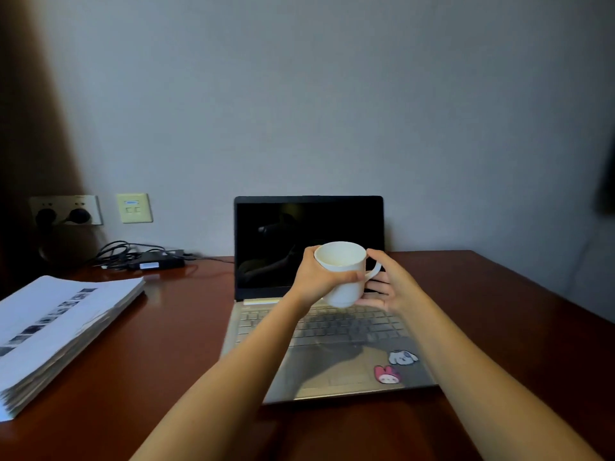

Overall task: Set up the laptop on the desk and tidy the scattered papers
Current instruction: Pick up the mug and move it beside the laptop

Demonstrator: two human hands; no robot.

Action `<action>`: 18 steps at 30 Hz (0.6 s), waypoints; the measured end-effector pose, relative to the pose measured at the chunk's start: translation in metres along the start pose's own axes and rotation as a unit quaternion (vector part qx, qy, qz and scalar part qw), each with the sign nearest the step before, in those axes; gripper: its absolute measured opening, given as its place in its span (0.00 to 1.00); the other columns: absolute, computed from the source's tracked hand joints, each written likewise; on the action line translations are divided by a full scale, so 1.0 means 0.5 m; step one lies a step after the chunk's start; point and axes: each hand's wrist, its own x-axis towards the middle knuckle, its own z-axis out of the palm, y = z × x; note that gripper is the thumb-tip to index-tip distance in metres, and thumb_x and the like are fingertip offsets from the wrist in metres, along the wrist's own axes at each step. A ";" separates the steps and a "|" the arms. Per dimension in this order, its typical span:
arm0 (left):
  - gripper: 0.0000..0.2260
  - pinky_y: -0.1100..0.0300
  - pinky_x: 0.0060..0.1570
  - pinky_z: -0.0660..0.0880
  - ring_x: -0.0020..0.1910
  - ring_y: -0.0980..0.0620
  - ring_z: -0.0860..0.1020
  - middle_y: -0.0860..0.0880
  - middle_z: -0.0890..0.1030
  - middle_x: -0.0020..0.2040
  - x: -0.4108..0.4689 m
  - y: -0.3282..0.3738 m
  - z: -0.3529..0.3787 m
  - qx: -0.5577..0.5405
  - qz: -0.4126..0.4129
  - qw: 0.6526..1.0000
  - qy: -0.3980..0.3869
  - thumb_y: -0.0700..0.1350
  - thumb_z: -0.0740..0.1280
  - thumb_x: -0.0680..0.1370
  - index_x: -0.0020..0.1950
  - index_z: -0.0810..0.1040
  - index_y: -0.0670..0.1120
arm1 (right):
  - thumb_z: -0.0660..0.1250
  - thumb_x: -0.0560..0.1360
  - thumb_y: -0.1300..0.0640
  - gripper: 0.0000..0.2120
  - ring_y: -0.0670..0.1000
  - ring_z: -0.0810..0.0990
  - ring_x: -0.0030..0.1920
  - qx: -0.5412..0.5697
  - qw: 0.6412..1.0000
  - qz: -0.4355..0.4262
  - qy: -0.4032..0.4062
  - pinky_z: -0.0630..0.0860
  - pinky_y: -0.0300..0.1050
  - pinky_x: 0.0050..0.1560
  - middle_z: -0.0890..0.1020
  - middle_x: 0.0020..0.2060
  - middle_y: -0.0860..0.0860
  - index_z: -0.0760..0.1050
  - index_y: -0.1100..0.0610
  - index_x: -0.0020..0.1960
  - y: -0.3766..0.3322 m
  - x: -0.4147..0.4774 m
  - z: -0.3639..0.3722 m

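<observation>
A silver laptop stands open on the reddish-brown desk, its screen dark, two cartoon stickers on the palm rest. A white mug is held in the air above the keyboard. My left hand wraps around the mug's body. My right hand is at the mug's handle side, thumb over the handle and fingers under the base. A thick stack of printed papers lies squared on the desk at the left.
A black power adapter with coiled cables rests at the back left, below wall sockets with plugs in them. A grey wall runs behind the desk. A dark curtain hangs at the far left.
</observation>
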 end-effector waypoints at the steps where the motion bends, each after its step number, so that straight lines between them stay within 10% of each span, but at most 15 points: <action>1: 0.27 0.71 0.38 0.74 0.48 0.56 0.78 0.51 0.80 0.51 0.004 0.003 0.021 -0.003 0.002 1.000 -0.007 0.45 0.80 0.60 0.57 0.77 0.44 | 0.69 0.73 0.49 0.30 0.59 0.77 0.43 0.003 1.000 -0.004 0.008 0.78 0.56 0.39 0.76 0.51 0.61 0.67 0.63 0.68 -0.003 0.000 -0.019; 18: 0.34 0.56 0.55 0.75 0.55 0.52 0.73 0.52 0.72 0.55 0.142 0.012 0.298 -0.031 -0.023 0.996 -0.075 0.43 0.79 0.65 0.66 0.66 0.46 | 0.70 0.72 0.50 0.29 0.59 0.76 0.51 0.071 0.988 -0.040 0.127 0.76 0.59 0.41 0.76 0.50 0.59 0.67 0.59 0.69 -0.075 0.097 -0.263</action>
